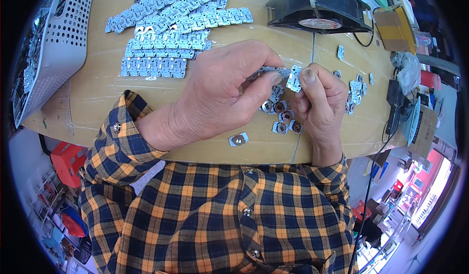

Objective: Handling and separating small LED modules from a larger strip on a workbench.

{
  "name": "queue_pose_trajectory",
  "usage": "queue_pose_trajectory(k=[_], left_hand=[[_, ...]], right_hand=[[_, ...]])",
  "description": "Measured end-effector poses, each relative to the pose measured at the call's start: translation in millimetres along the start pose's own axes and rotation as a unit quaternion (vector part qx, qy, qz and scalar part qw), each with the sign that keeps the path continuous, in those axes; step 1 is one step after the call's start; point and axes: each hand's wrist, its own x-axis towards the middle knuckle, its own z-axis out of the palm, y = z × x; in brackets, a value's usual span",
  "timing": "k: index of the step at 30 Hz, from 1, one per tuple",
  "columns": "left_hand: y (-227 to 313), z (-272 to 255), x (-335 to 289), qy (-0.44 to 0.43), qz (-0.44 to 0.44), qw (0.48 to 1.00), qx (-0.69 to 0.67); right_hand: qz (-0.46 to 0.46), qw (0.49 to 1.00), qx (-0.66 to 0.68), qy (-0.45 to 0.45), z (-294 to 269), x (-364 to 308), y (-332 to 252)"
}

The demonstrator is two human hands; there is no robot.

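Observation:
My left hand (220, 86) is closed on a strip of small pale circuit boards (282, 72); its curled fingers hide most of the strip. Just to its right, my right hand (321, 95) pinches one small circuit board (294, 79) between thumb and fingers. Whether this board still joins the strip I cannot tell. Below and between the hands lies a pile of single boards (280, 115), several with round brown parts on them. One lone board (238, 139) rests nearer the table's front edge.
Stacked strips of boards (156, 44) cover the back left of the tan table (105, 93). A white perforated basket (73, 29) stands at the left. Back right is a black fan (317, 7) with a cable. More loose boards (355, 90) lie right of my right hand.

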Motion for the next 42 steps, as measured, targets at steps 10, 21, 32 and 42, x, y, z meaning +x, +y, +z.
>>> queue_pose_trajectory(k=[10, 21, 32, 42], left_hand=[[-2, -1, 2, 0.003, 0.037, 0.999, -0.026], [-4, -7, 4, -0.043, -0.091, 0.977, -0.186], [0, -9, 3, -0.111, -0.167, 0.949, -0.244], [1, -15, 10, -0.144, -0.33, 0.832, -0.422]], right_hand=[[0.003, 0.999, 0.05, 0.016, 4, 0, 0], [-0.165, 0.967, -0.167, -0.103, -21, 6, 4], [-0.171, 0.969, -0.147, -0.101, -17, 6, 6], [0.01, 0.989, 0.081, -0.123, -13, 2, 3]])
